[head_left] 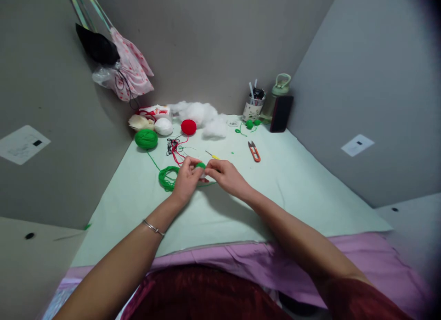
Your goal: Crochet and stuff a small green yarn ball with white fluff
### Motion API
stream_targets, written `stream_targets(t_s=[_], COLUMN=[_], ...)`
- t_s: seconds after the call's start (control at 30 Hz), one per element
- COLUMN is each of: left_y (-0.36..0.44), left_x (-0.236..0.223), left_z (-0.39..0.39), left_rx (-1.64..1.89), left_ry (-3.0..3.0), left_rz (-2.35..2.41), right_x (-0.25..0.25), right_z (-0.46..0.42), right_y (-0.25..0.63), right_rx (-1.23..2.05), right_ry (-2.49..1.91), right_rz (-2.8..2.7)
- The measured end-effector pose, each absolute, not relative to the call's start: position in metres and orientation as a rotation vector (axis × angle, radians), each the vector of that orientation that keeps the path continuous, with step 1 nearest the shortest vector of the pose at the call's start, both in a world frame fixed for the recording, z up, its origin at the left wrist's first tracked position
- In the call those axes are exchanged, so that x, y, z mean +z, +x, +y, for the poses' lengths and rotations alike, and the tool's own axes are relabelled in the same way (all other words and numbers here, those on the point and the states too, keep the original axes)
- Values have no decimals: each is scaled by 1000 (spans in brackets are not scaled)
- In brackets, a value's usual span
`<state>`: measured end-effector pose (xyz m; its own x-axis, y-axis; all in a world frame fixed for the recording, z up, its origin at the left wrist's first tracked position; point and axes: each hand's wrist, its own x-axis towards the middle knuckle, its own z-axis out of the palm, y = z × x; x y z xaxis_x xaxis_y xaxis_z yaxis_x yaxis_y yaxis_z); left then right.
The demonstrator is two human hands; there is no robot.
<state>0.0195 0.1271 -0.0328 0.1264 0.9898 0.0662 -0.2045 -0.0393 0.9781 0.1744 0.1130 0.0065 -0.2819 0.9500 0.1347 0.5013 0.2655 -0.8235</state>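
Observation:
My left hand (186, 176) and my right hand (225, 175) meet over the pale green cloth (275, 191), fingers pinched together on a small green crocheted piece (200, 165). A loose coil of green yarn (166, 176) lies just left of my left hand, and a strand runs from it up to a green yarn ball (146, 138). A yellow-handled crochet hook (212, 155) lies on the cloth just beyond my fingers. A thin bracelet sits on my left wrist.
At the back lie a red yarn ball (188, 126), a white yarn ball (163, 126), white stuffing (203, 114), tangled black and red thread (173, 146), orange snips (254, 151), a cup of tools (254, 107), a bottle (275, 97). Grey walls enclose three sides.

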Motion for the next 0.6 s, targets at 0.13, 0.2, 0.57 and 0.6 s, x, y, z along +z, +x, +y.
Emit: stream_targets(t_s=[0.13,0.2,0.57,0.6], left_y=[19,17,10,9], left_x=[-38,-38,-13,-12], left_z=[132,133,122,122], left_rx=[1235,1199,1159,1152], left_ry=[1131,1102,1045,1054], left_rz=[1010,1024,804,788], right_x=[-1,-4,-5,-5], right_z=[105,105,118,119], right_y=[162,159,175,176], right_rx=[837,798,828,847], right_ry=[-1336,-1366,-1408,-1389], right_rz=[-1898,-1901,-1816,-1812])
